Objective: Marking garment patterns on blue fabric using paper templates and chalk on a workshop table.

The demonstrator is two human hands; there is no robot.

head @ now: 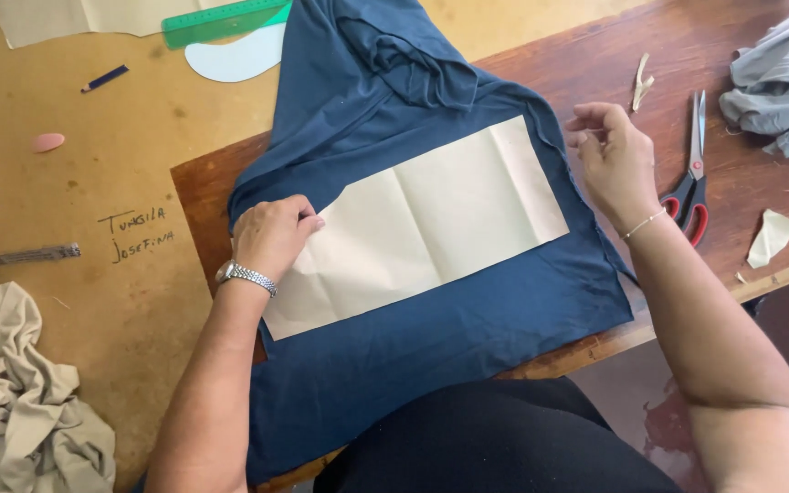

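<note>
We saw, nearest the camera, a dark garment over the lap (504, 438) and both forearms reaching forward. The navy fabric (431, 347) lay spread across the wooden table (732, 192), its lower edge hanging over the table's near side. On it lay a cream paper pattern piece (422, 228), creased in folds and set at a slant. The left hand (271, 236), a metal watch (246, 276) at its wrist, was loosely closed, knuckles up, resting on the pattern's left end and pressing it down. The right hand (609, 160), fingers curled together, touched the fabric's right edge just beside the pattern's upper right corner; we could not tell whether it pinched the cloth. Right of it lay red-handled scissors (692, 178), then a paper scrap (771, 236). Beige cloth (20, 402) sat crumpled at left. Farther off lay grey cloth (783, 78), a green ruler (226, 20) and a pink eraser (47, 141).
</note>
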